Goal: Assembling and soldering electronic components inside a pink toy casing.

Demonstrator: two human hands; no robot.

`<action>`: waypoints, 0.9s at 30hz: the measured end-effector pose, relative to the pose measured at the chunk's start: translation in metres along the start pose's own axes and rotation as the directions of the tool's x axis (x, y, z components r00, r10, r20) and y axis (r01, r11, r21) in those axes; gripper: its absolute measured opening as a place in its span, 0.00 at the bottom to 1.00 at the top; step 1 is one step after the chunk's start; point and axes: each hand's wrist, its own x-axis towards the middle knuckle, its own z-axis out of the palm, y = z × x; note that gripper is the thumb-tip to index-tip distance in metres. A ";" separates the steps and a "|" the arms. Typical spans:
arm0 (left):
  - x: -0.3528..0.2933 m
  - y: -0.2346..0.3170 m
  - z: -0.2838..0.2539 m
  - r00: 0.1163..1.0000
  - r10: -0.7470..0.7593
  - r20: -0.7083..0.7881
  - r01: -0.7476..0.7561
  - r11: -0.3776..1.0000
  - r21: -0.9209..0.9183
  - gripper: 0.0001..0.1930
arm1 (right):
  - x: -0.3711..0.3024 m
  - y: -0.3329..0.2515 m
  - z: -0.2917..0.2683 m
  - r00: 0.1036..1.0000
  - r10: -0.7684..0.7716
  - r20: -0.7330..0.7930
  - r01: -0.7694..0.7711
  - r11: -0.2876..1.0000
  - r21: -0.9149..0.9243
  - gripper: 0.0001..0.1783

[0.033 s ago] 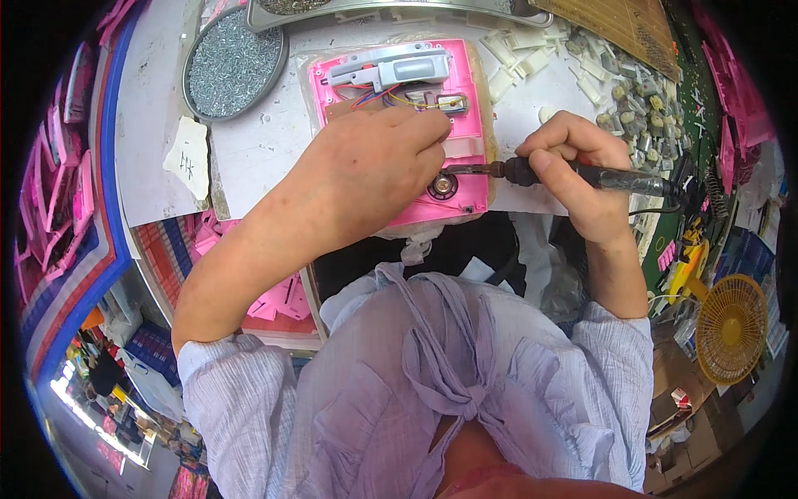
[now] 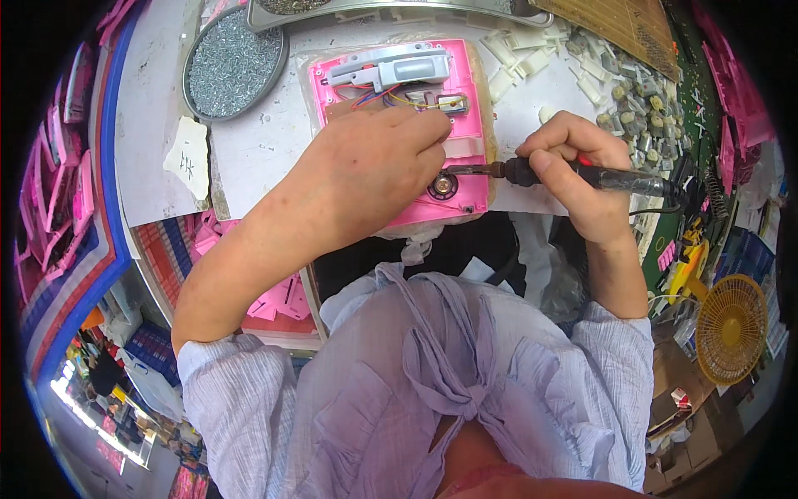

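Observation:
A pink plastic casing lies on the worktable, with a grey moulded part, thin coloured wires and a round black speaker in it. Over the casing's middle rests my left hand, its fingers bent and pressed together. The fingertips end beside the speaker, and whatever they pinch is hidden. From the right, my right hand grips a black soldering iron by its handle. Its metal tip points left and lies at the speaker's upper edge; whether they touch I cannot tell.
A round bowl of small metal screws stands at the back left. White plastic pieces and small grey parts are heaped at the back right. A metal tray borders the far side. A yellow fan stands at right.
A small red spot now shows by the soldering iron's handle under my right fingers. Both hands and the casing hold their places.

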 end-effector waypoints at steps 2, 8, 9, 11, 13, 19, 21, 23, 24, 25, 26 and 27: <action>0.000 -0.001 0.000 1.000 0.009 0.001 -0.009 1.000 -0.007 0.09 | 0.000 0.000 0.000 1.000 0.008 0.005 -0.009 1.000 0.009 0.05; 0.000 -0.002 0.001 0.999 0.031 -0.011 -0.031 0.999 -0.027 0.09 | -0.001 -0.006 0.000 0.998 0.049 0.028 -0.049 0.999 -0.014 0.05; 0.000 -0.003 0.001 0.999 0.037 -0.014 -0.037 0.999 -0.027 0.09 | 0.000 -0.007 0.000 0.998 0.046 0.031 -0.045 0.999 -0.018 0.05; 0.000 -0.003 0.001 0.999 0.044 -0.019 -0.045 0.999 -0.026 0.09 | 0.000 -0.008 -0.001 0.999 0.039 0.038 -0.038 0.999 -0.025 0.05; 0.000 -0.002 0.001 0.999 0.045 -0.025 -0.046 0.999 -0.024 0.09 | 0.000 -0.007 -0.002 0.999 0.022 0.026 -0.022 1.000 -0.019 0.05; 0.001 -0.002 0.003 0.997 0.059 -0.053 -0.060 0.998 -0.017 0.08 | -0.004 -0.006 -0.009 0.998 -0.047 -0.037 0.047 0.999 0.008 0.06; 0.001 -0.002 0.001 0.998 0.055 -0.033 -0.055 0.998 -0.015 0.08 | -0.006 -0.008 -0.014 0.998 -0.048 -0.052 0.048 0.999 0.000 0.07; 0.001 -0.002 0.001 0.998 0.052 -0.023 -0.052 0.998 -0.018 0.08 | -0.009 -0.012 -0.018 0.997 -0.034 -0.067 0.034 0.999 0.005 0.07; 0.002 -0.002 0.000 0.999 0.048 -0.023 -0.049 0.999 -0.021 0.08 | -0.010 -0.012 -0.020 0.996 -0.054 -0.077 0.055 0.998 0.006 0.08; 0.002 -0.002 0.000 0.999 0.044 -0.022 -0.044 0.999 -0.024 0.07 | -0.010 -0.012 -0.021 0.993 -0.075 -0.086 0.076 0.997 0.008 0.08; 0.002 -0.003 0.000 0.998 0.045 -0.054 -0.047 0.997 -0.054 0.07 | -0.011 -0.013 -0.022 0.991 -0.096 -0.095 0.097 0.995 0.010 0.09; 0.001 -0.005 0.001 0.995 0.044 -0.085 -0.051 0.995 -0.084 0.07 | -0.012 -0.013 -0.024 0.990 -0.100 -0.099 0.103 0.994 0.024 0.09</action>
